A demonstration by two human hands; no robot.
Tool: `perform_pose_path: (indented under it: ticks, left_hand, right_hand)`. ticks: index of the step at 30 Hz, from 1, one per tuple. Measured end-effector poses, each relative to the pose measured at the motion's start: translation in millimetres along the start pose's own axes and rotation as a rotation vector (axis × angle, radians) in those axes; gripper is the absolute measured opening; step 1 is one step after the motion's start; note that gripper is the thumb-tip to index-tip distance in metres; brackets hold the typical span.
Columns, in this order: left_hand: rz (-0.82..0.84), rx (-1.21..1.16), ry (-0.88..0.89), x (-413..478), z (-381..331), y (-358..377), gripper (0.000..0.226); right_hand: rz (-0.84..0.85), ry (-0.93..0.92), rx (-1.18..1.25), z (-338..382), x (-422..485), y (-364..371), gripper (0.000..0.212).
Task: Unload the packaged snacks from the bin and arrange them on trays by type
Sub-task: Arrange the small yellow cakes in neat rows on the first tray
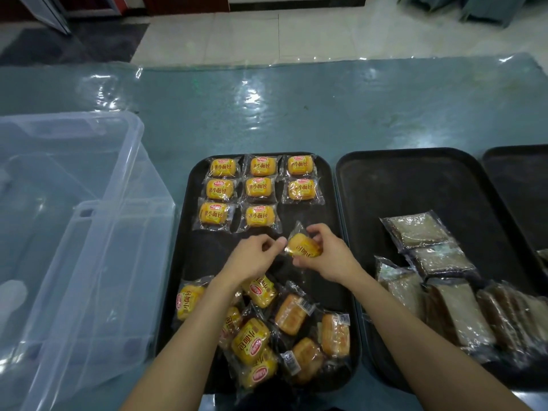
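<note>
A yellow small-bread packet point(303, 247) is held above the middle of the left black tray point(326, 209). My right hand point(329, 256) grips it from the right, and my left hand point(255, 256) pinches its clear wrapper edge on the left. Several matching yellow packets point(259, 191) lie in neat rows at the tray's far end. A loose heap of the same packets point(267, 330) covers the near end. On the middle black tray point(415, 173) lie brown cake packets point(439, 262). The clear plastic bin point(59, 218) stands at the left.
A third black tray point(522, 179) shows at the right edge. The table has a glossy blue-green plastic cover point(296, 108), and its far edge meets a tiled floor. The bin's lid or a second clear tub point(98, 292) leans against the bin.
</note>
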State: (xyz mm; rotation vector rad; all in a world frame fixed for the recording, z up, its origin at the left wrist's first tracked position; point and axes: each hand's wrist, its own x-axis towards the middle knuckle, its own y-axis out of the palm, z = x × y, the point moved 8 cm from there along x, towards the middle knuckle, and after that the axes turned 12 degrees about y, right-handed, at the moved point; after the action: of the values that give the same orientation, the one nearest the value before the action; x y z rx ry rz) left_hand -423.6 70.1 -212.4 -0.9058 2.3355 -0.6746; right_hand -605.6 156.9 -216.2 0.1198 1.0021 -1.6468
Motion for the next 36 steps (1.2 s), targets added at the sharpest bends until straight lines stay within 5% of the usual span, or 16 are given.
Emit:
perform_pose_path:
  ticks: [3, 7, 12, 17, 21, 27, 30, 36]
  left_hand:
    - [-0.001, -0.250, 0.023, -2, 1, 6, 0.019]
    - [-0.076, -0.329, -0.026, 3, 9, -7, 0.016]
    - [-0.157, -0.411, -0.023, -4, -8, -18, 0.021]
    - [-0.109, -0.986, -0.148, -9, -7, 9, 0.034]
    - [-0.193, -0.840, -0.100, -5, -4, 6, 0.035]
    - [-0.020, -0.752, -0.021, 0, -7, 23, 0.046]
    - [-0.081, -0.676, -0.034, 3, -2, 22, 0.042]
    - [-0.110, -0.487, -0.092, 19, -4, 20, 0.049]
  right_hand:
    - [0.067, -0.043, 0.158, 9, -4, -1, 0.074]
    - [0.151, -0.074, 0.244, 16, -10, -6, 0.023]
    - [0.081, -0.007, 0.453, 12, -11, -13, 0.019]
    - [0.025, 0.086, 0.809, 2, -16, -12, 0.020]
    - [0.135, 0.114, 0.818, -4, -17, 2, 0.027]
    - [0.034, 0.190, 0.832, -19, -15, 8, 0.029]
    - [0.162, 0.180, 0.772, -17, -11, 16, 0.038]
    - [0.136, 0.240, 0.637, -28, 0, 13, 0.022]
